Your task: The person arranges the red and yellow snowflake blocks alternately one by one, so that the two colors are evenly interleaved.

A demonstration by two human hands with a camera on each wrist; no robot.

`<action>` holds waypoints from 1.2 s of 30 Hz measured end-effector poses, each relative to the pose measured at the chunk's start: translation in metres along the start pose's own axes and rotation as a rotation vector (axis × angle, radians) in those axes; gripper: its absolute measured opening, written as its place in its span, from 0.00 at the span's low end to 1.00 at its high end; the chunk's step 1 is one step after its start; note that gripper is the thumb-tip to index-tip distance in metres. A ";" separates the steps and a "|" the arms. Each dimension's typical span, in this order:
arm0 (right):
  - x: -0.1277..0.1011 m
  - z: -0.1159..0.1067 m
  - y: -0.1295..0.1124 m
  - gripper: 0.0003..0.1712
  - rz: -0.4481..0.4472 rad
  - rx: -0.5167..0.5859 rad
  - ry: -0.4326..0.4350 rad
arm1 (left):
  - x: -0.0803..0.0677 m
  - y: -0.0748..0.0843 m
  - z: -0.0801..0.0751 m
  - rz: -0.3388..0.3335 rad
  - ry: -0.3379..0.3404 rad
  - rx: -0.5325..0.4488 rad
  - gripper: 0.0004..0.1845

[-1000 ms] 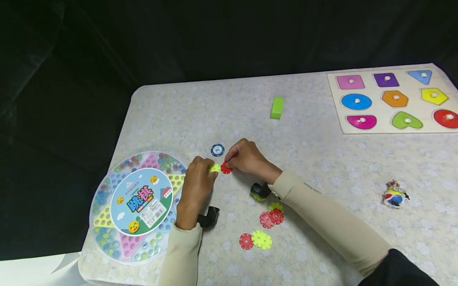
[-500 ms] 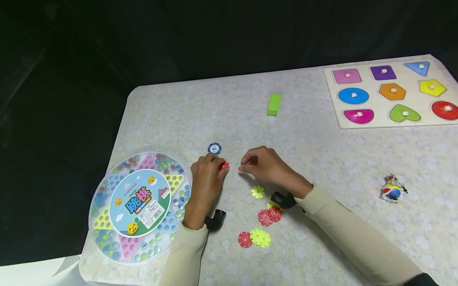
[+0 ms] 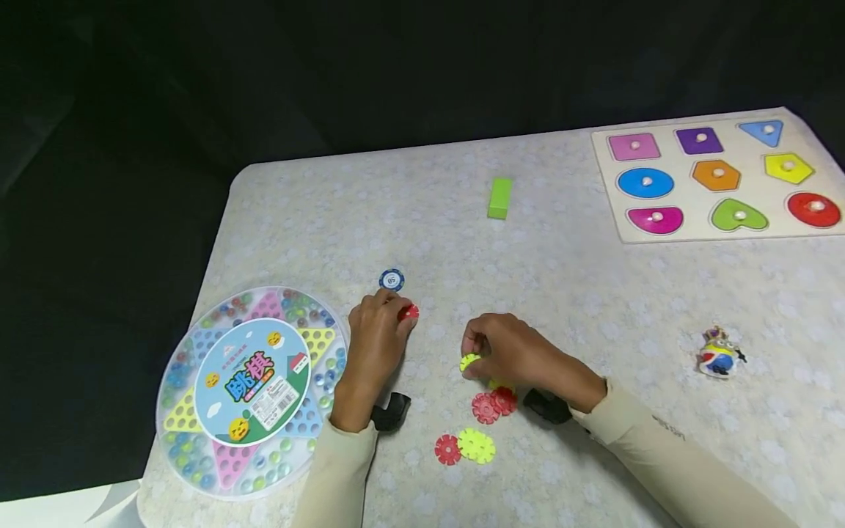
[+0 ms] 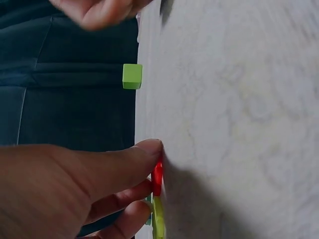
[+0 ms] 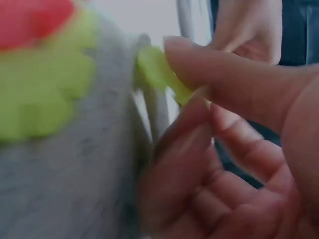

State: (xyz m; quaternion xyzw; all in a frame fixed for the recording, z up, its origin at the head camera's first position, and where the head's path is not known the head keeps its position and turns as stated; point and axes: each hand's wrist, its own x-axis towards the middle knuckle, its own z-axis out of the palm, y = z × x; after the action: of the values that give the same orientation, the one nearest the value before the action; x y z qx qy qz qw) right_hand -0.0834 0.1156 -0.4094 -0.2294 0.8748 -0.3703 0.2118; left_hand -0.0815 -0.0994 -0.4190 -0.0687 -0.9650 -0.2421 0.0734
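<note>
My left hand (image 3: pixel 374 337) holds a red interlocking disc (image 3: pixel 411 312) with slotted edges, left of the table's middle. In the left wrist view the thumb lies on this red disc (image 4: pixel 157 180), and a yellow disc (image 4: pixel 158 219) stands in line with it, partly hidden by the fingers. To the right, my right hand (image 3: pixel 515 352) pinches another yellow disc (image 3: pixel 469 361) between thumb and fingertip; it also shows in the right wrist view as a yellow disc (image 5: pixel 158 67). Red discs (image 3: pixel 485 408) lie on the table below that hand, overlapping a yellow one mostly covered.
A red disc (image 3: pixel 448 449) and yellow discs (image 3: pixel 477 445) lie nearer the front. A blue-white poker chip (image 3: pixel 392 279) sits just beyond the left hand. Around stand a Chinese checkers board (image 3: pixel 254 381), a green block (image 3: pixel 499 198), a shape puzzle (image 3: pixel 686 176) and a small figurine (image 3: pixel 718 353).
My right hand has let go of the red disc, moved right and toward the front, and picked up a loose yellow disc. My left hand keeps the red disc near the poker chip.
</note>
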 end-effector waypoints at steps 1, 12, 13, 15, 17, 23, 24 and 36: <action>0.005 -0.002 0.001 0.10 -0.002 0.051 -0.007 | 0.000 0.001 0.000 0.006 -0.009 0.000 0.12; 0.054 -0.010 0.001 0.03 0.117 0.192 0.129 | 0.001 0.009 0.005 0.080 -0.060 -0.026 0.11; 0.055 -0.010 0.001 0.03 0.122 0.173 0.146 | 0.001 0.009 0.005 0.089 -0.059 -0.023 0.11; 0.058 -0.011 -0.001 0.03 0.126 0.149 0.174 | 0.002 0.010 0.005 0.108 -0.054 -0.012 0.10; 0.060 -0.011 -0.002 0.03 0.116 0.136 0.193 | 0.003 0.009 0.005 0.125 -0.050 -0.005 0.10; 0.064 -0.010 -0.001 0.04 0.055 0.079 0.224 | 0.005 0.009 0.008 0.186 0.002 -0.023 0.10; 0.064 -0.010 -0.001 0.03 0.056 0.067 0.224 | 0.006 0.009 0.009 0.200 0.010 -0.027 0.11; -0.036 -0.019 0.014 0.14 -0.068 0.004 -0.031 | 0.002 0.000 0.009 0.186 -0.001 0.013 0.14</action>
State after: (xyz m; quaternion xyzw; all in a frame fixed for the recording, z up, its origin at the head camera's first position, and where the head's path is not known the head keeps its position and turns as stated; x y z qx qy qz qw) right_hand -0.0686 0.1549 -0.4003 -0.2645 0.8623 -0.3756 0.2130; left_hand -0.0843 -0.0947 -0.4268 -0.1579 -0.9560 -0.2281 0.0954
